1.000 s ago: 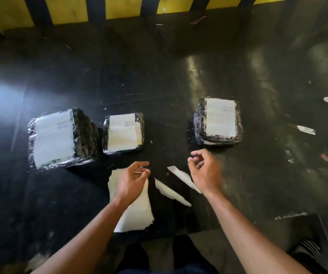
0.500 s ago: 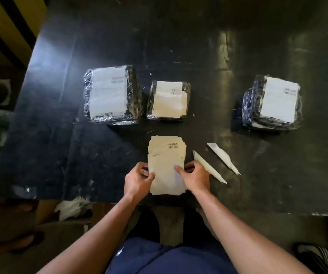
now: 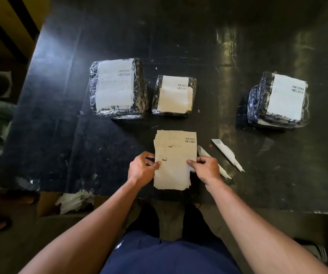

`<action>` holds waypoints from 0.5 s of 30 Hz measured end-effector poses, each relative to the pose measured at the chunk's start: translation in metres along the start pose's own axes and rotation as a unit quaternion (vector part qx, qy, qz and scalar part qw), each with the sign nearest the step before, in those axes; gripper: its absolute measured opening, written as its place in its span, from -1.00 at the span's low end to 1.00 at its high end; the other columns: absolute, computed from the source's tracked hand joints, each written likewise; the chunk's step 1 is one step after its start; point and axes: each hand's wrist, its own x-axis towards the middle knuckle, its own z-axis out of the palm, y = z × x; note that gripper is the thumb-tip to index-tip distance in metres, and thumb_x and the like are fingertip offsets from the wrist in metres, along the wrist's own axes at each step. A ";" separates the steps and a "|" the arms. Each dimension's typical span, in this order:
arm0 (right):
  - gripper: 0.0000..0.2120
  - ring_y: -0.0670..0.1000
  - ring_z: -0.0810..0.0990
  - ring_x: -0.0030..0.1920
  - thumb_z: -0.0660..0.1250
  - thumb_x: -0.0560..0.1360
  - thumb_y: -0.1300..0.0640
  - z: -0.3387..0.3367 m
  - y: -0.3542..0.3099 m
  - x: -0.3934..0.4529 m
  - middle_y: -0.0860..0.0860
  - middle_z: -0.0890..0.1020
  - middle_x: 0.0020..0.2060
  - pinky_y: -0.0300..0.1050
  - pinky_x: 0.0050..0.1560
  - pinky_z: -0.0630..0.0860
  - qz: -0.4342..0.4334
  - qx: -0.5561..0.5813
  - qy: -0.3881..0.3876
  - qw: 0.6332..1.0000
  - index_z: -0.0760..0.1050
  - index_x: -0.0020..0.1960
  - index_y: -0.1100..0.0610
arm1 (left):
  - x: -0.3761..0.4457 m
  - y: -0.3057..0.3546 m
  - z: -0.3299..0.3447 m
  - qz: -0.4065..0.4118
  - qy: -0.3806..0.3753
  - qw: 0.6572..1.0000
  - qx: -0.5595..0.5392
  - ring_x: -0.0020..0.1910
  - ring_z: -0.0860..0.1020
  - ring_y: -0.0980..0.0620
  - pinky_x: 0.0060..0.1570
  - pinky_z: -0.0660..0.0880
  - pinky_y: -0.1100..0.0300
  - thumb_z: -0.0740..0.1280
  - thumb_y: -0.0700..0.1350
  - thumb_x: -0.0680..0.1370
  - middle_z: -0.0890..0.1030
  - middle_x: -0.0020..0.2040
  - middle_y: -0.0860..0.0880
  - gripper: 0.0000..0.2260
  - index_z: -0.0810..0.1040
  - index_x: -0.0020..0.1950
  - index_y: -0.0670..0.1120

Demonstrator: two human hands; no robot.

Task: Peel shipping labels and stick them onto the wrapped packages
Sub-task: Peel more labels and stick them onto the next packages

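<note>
1. The label stack [image 3: 176, 159] lies on the black bench [image 3: 60, 115] near its front edge.
2. The left hand [image 3: 142, 169] pinches its left edge; the right hand [image 3: 205, 169] pinches its right edge.
3. Barcodes show; the text is unreadable.
4. Three wrapped packages [image 3: 118, 88] [image 3: 174, 94] [image 3: 279, 99] behind each carry a label.
5. Two backing strips [image 3: 227, 154] lie just right.

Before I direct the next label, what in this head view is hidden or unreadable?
- Label text: print on the label stack and all three packages is too small to read.
- Stack count: sheets overlap, so the number is unclear.
- Peeling: the right hand covers the stack's right edge; whether a label has lifted is hidden.
- Left hand: its fingers hide the left edge.
</note>
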 end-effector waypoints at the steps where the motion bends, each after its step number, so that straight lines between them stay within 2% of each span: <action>1: -0.91 0.04 0.73 0.00 0.58 0.46 0.13 -0.003 0.000 0.000 -0.05 0.76 -0.09 0.09 0.19 0.64 -0.003 0.001 0.004 1.000 0.68 -0.17 0.07 | 0.001 0.000 0.000 -0.003 -0.003 1.000 0.000 0.07 0.69 -0.03 0.09 0.68 -0.08 0.52 0.02 0.57 0.70 0.13 -0.02 -0.71 0.57 0.24 0.02; 3: -0.92 0.05 0.73 0.00 0.55 0.49 0.17 -0.008 -0.002 -0.001 -0.04 0.75 -0.06 0.09 0.18 0.66 -0.014 0.007 0.019 1.000 0.67 -0.11 0.05 | 0.004 -0.001 -0.001 -0.006 -0.007 1.000 0.002 0.05 0.70 -0.02 0.09 0.68 -0.09 0.53 0.02 0.56 0.71 0.12 -0.02 -0.70 0.56 0.24 0.03; 6: -0.90 0.02 0.73 -0.03 0.51 0.54 0.21 -0.017 -0.004 -0.006 -0.02 0.74 -0.02 0.02 0.12 0.68 -0.033 0.008 0.031 0.999 0.66 0.02 0.05 | 0.002 0.000 -0.002 -0.003 0.005 1.000 0.007 0.05 0.68 0.01 0.07 0.65 0.00 0.54 0.03 0.55 0.71 0.10 -0.01 -0.62 0.53 0.31 0.02; 10: -0.89 -0.02 0.72 -0.02 0.49 0.56 0.20 -0.023 -0.003 -0.008 -0.11 0.71 -0.15 0.01 0.15 0.65 -0.036 -0.005 0.015 0.999 0.63 -0.07 0.02 | -0.002 0.000 -0.003 0.018 0.032 0.999 0.036 0.08 0.65 0.02 0.04 0.61 0.04 0.54 0.11 0.53 0.69 0.12 0.02 -0.53 0.50 0.37 0.02; 15: -0.95 0.03 0.68 0.05 0.49 0.56 0.16 -0.017 -0.006 -0.011 -0.05 0.72 -0.02 0.05 0.17 0.64 -0.034 -0.026 -0.004 0.999 0.66 -0.08 0.05 | -0.002 0.000 0.000 0.020 0.000 0.999 0.045 0.09 0.65 0.00 0.03 0.63 0.04 0.56 0.11 0.51 0.68 0.16 -0.01 -0.48 0.49 0.38 0.00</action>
